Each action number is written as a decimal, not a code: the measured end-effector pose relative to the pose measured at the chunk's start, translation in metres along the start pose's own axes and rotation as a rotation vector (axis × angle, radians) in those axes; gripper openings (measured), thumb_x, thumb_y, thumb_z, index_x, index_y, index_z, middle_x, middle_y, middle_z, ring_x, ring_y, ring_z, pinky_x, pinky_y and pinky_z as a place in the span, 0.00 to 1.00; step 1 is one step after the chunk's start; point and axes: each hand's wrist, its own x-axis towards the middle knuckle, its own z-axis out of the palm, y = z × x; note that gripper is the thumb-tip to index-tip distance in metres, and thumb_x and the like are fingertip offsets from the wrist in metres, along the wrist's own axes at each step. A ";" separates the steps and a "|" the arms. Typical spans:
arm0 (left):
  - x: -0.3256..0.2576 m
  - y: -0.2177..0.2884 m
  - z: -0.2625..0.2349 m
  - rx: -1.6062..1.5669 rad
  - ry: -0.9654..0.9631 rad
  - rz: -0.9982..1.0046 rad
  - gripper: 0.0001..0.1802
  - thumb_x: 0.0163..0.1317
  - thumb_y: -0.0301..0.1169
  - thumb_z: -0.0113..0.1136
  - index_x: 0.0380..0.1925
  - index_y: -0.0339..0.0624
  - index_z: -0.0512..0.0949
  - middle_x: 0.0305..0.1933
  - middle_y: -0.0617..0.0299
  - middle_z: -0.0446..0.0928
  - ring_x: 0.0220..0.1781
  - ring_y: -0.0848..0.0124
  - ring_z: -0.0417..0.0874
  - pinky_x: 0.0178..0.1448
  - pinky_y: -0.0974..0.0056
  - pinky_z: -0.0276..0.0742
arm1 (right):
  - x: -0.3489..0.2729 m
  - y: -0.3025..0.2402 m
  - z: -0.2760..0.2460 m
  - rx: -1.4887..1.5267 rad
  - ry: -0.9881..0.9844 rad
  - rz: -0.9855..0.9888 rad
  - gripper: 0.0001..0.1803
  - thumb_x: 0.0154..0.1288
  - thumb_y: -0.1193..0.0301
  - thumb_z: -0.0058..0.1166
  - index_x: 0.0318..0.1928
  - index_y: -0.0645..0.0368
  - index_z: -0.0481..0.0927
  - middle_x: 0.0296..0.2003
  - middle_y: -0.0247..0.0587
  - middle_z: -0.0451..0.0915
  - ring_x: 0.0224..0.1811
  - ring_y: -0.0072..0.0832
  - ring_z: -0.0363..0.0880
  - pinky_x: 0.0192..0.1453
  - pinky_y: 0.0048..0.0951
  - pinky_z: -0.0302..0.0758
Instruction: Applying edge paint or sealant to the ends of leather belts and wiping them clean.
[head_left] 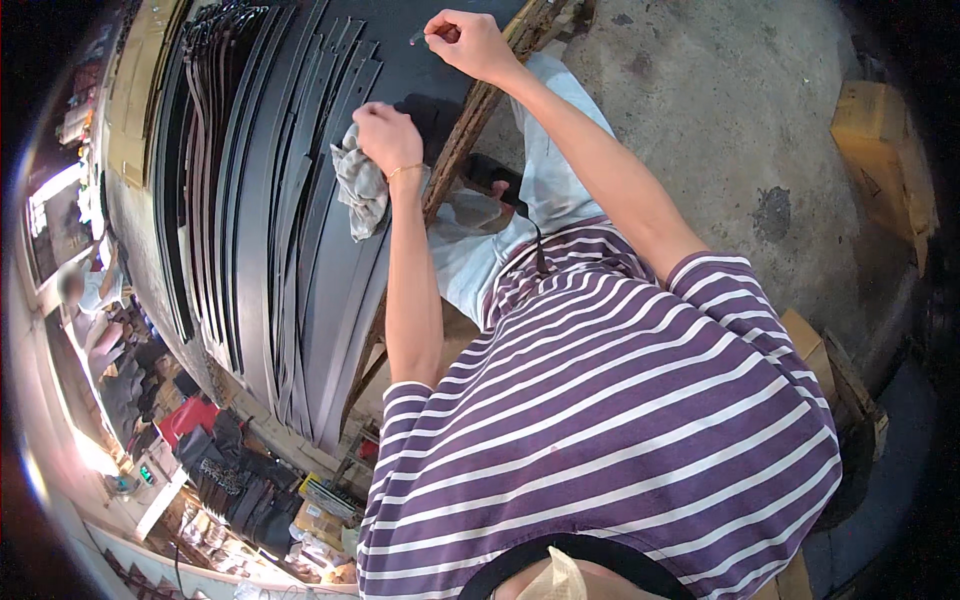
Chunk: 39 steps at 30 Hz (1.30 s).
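A crumpled grey cloth [362, 190] is bunched under my left hand [390, 140], whose fingers are closed on it. Farther off and to the right, my right hand [470, 45] pinches a small, slim thing [417, 39] between thumb and fingers; its kind is too small to make out. Both hands are over a dark-topped table [425, 75]. Long black straps [300, 200], leather-like, lie side by side across it, left of my hands. More dark brown straps [205, 130] are gathered beyond these, with bunched ends at the far side.
The table's worn wooden edge [462, 135] runs close to my legs. On the concrete floor [690, 90] at the right stands a cardboard box [870, 140]. Flat cardboard [140, 90] lies at the far left. Behind it, a person [95, 290] is among piled dark goods.
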 end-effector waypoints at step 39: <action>-0.018 -0.006 -0.005 -0.040 -0.068 0.405 0.12 0.58 0.25 0.65 0.43 0.38 0.85 0.43 0.52 0.81 0.43 0.56 0.82 0.48 0.57 0.79 | -0.057 -0.030 -0.002 0.250 0.090 0.386 0.09 0.63 0.72 0.64 0.41 0.64 0.85 0.31 0.38 0.88 0.33 0.23 0.88 0.40 0.24 0.83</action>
